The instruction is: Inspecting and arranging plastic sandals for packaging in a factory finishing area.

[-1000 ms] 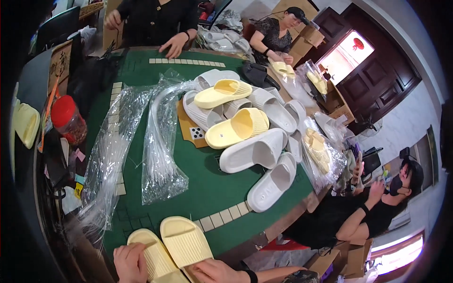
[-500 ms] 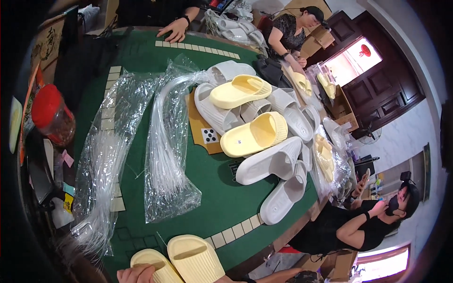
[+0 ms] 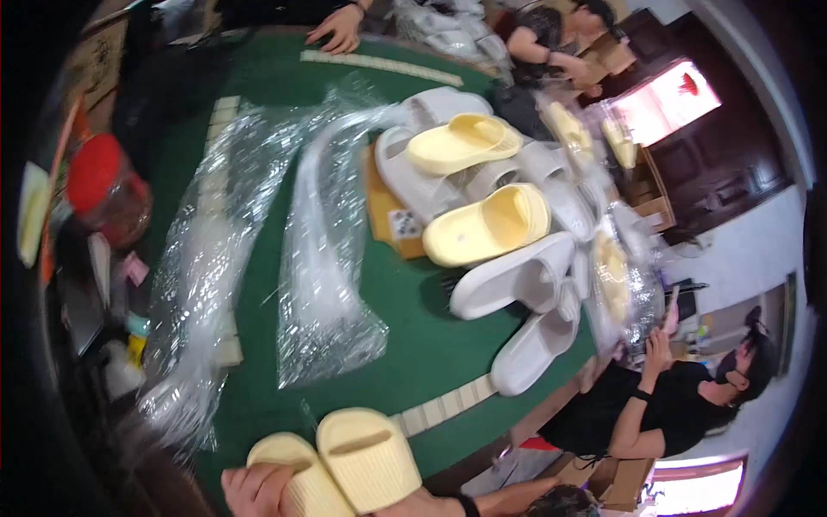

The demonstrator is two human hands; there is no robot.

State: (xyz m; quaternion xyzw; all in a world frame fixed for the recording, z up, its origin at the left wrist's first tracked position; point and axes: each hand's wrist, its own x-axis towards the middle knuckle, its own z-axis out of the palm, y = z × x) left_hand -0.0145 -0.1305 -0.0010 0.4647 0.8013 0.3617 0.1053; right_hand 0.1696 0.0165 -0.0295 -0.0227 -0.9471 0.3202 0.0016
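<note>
Both hands now sit lower at the near table edge. The left hand grasps the pale yellow slipper pair; right hand finger state cannot be determined. The clear bags lie ahead, unshifted.

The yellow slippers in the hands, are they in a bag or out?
Out. The yellow slippers lie bare, side by side, no plastic over them.

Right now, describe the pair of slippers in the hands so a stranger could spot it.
On the green table, look to the near edge. The pale yellow slipper pair lies there soles up, side by side, under the left hand; the other slippers sit farther back in a heap.
</note>
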